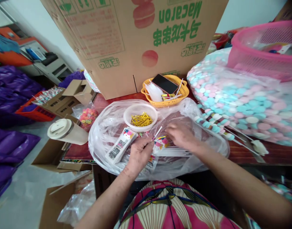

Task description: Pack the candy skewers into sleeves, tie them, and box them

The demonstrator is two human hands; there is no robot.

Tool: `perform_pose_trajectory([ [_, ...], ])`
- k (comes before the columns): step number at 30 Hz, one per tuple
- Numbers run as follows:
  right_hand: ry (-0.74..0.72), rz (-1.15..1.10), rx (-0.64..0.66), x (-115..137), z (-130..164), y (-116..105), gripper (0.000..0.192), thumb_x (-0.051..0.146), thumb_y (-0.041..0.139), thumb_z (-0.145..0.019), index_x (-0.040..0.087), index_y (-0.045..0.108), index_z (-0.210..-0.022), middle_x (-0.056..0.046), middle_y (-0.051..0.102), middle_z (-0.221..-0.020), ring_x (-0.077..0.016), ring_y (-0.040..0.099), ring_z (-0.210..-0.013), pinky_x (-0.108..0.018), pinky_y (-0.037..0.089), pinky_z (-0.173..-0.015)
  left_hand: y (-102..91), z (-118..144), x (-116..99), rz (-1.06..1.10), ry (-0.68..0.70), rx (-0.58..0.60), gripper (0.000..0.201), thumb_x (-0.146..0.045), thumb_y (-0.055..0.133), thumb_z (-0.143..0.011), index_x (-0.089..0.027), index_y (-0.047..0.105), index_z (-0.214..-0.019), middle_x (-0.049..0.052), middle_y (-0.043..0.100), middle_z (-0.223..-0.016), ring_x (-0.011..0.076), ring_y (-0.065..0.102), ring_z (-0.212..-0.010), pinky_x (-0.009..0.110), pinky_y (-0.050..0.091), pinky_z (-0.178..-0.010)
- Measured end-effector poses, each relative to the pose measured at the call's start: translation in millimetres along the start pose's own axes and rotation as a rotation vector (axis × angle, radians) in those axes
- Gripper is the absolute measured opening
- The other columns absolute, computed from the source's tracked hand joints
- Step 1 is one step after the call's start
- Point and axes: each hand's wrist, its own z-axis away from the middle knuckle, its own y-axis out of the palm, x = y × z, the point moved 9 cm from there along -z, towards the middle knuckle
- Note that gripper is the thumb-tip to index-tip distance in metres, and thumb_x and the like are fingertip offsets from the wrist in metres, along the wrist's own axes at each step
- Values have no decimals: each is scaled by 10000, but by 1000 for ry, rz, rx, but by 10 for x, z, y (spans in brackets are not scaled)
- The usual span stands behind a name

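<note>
top centre: big cardboard box closes the way behind | centre: clear bowl and yellow basket stand close, narrow gap between | right: candy bag and pink basket block | left edge of bench: white cup lying | lower centre: plastic sheet free before the hands

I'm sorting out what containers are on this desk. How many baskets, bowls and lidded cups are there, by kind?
Baskets: 2, the yellow basket and the pink basket
Bowls: 1, the clear bowl holding gold twist ties
Lidded cups: 1, the white cup
Total: 4
</note>
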Motion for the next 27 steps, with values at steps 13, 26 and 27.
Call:
perform_pose_trajectory([
  [13,-19,-448,-185,594,494,-37,224,302,382,-952,199,576,-909,21,534,-647,-111,499,-581,-237,441,-586,377,-116,-83,299,-213,99,163,-229,498,-684,-183,551,-537,-13,523,-532,125,471,-557,253,387,-584],
  [26,122,-307,-274,417,534,129,608,271,458,-874,151,344,-1459,-7,595,-597,-179,573,-537,-304,486,-570,425,57,3,470,-223,188,281,-419,621,-772,-158,619,-665,-8,547,-641,112,478,-630,242,408,-655],
  [27,161,-339,-336,390,571,106,652,285,484,-867,141,302,-1476,0,591,-594,-181,578,-540,-300,492,-564,416,53,40,552,-257,155,301,-438,674,-734,-152,625,-652,-11,549,-619,105,481,-608,240,412,-644],
])
